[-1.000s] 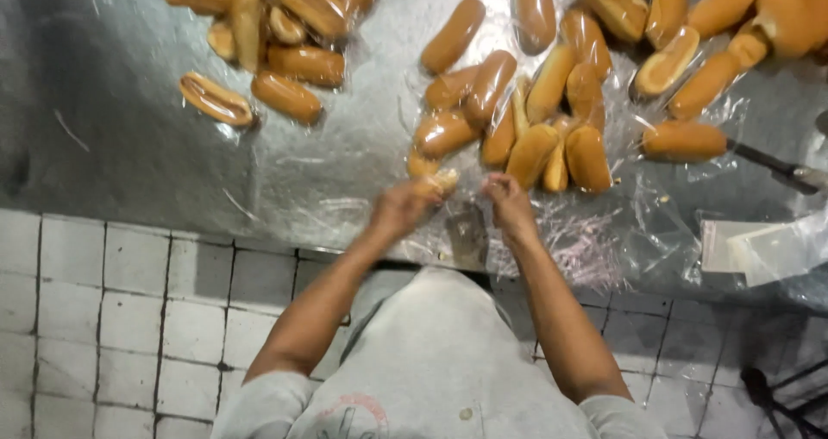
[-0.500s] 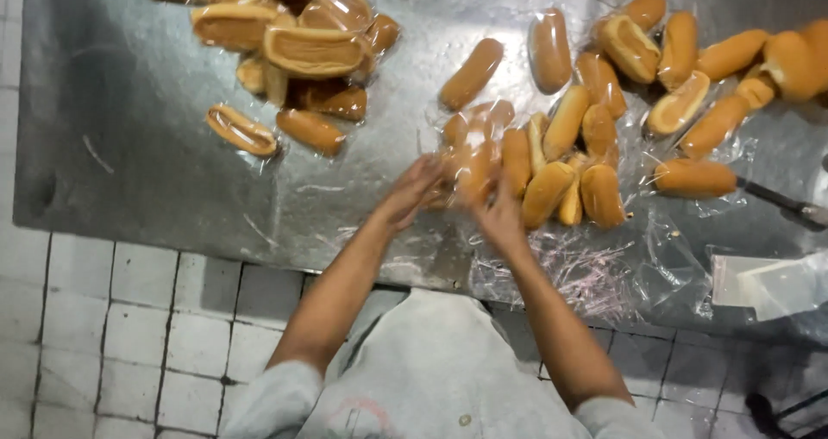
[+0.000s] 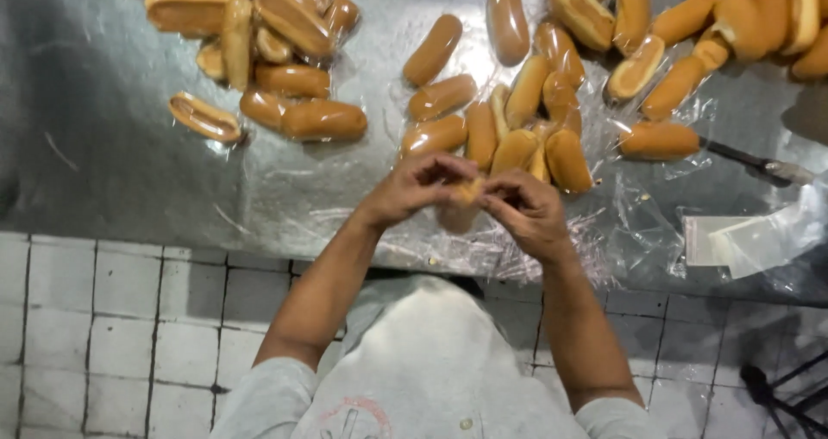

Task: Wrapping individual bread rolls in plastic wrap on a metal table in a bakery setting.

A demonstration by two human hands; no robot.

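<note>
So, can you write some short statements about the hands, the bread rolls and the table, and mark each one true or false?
1. Both hands, the left hand and the right hand, meet on one bread roll. True.
2. The table is wooden. False: it is shiny metal.
3. A knife lies at the right side of the table. True.
4. The floor is covered with carpet. False: it has pale tiles.
5. Clear plastic film lies crumpled on the table near the right hand. True.
6. All the rolls lie in one pile. False: another pile lies at the upper left.
</note>
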